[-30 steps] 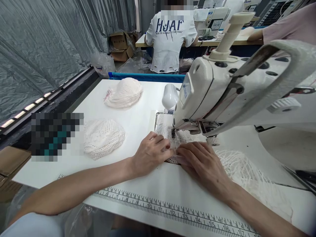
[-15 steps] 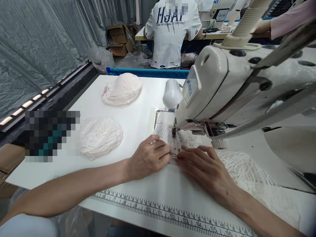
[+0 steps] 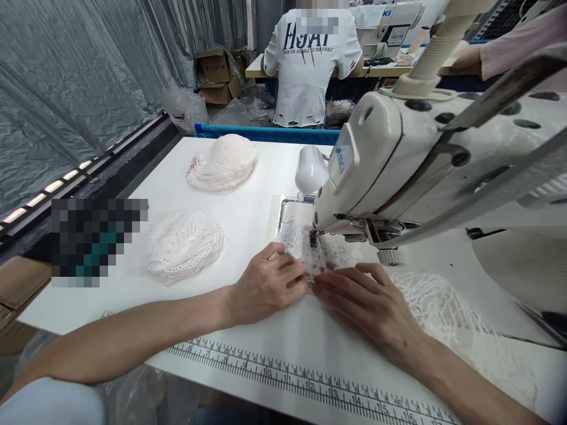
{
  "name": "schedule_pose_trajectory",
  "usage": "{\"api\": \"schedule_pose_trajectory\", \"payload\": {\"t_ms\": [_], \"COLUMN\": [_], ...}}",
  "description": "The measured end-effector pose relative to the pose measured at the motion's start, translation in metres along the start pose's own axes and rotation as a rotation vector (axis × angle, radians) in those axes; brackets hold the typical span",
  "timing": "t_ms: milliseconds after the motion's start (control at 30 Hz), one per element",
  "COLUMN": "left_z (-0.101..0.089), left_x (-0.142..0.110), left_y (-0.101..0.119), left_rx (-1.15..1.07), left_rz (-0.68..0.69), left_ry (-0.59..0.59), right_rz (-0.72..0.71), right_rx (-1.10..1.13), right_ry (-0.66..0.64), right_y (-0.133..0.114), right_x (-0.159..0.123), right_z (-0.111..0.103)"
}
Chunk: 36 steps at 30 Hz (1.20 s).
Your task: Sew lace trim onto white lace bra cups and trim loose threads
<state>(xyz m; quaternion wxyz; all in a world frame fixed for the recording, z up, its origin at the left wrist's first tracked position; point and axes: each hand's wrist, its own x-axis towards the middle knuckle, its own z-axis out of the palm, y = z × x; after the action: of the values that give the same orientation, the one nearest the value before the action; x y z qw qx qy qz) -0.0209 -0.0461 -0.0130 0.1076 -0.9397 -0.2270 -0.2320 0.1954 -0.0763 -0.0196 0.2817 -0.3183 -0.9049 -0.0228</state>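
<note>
A strip of white lace fabric (image 3: pixel 296 241) lies under the presser foot (image 3: pixel 313 238) of a white sewing machine (image 3: pixel 367 159). My left hand (image 3: pixel 270 283) is closed on the lace just in front of the foot, its fingers curled. Beside it, my right hand (image 3: pixel 367 301) has its fingers close together, the fingertips pressed on the near edge of the lace; its thumb is hidden. The two hands nearly meet at the fabric. More white lace (image 3: pixel 434 301) spreads over the table to the right, behind my right forearm.
On the white table (image 3: pixel 248 218), a pale pink bundle (image 3: pixel 224 162) and a white lace bundle (image 3: pixel 185 245) lie to the left. A printed ruler (image 3: pixel 287 381) runs along the near edge. A co-worker in a white shirt (image 3: pixel 305 71) sits beyond the blue bar (image 3: pixel 266 133).
The view has shifted slightly. Both hands stay at the lace in front of the presser foot, with only small finger movement, and the bundles keep their places.
</note>
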Motion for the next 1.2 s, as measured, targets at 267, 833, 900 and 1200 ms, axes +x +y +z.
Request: {"api": "schedule_pose_trajectory", "payload": {"t_ms": [267,833,900,1200], "left_z": [0.001,0.0,0.003,0.01], "left_x": [0.0,0.003,0.006,0.016], "left_y": [0.001,0.001,-0.002,-0.018], "left_rx": [0.008,0.001,0.009,0.004], "left_rz": [0.007,-0.042,-0.046,-0.088], "left_ry": [0.04,-0.055,-0.072,-0.102], "right_rz": [-0.019,0.032,0.065,0.13], "right_rx": [0.01,-0.038,-0.073,-0.22], "right_ry": [-0.001,-0.024,-0.045,-0.132], "right_y": [0.001,0.005,0.009,0.021], "right_x": [0.0,0.002,0.001,0.006], "right_z": [0.001,0.0,0.002,0.007]}}
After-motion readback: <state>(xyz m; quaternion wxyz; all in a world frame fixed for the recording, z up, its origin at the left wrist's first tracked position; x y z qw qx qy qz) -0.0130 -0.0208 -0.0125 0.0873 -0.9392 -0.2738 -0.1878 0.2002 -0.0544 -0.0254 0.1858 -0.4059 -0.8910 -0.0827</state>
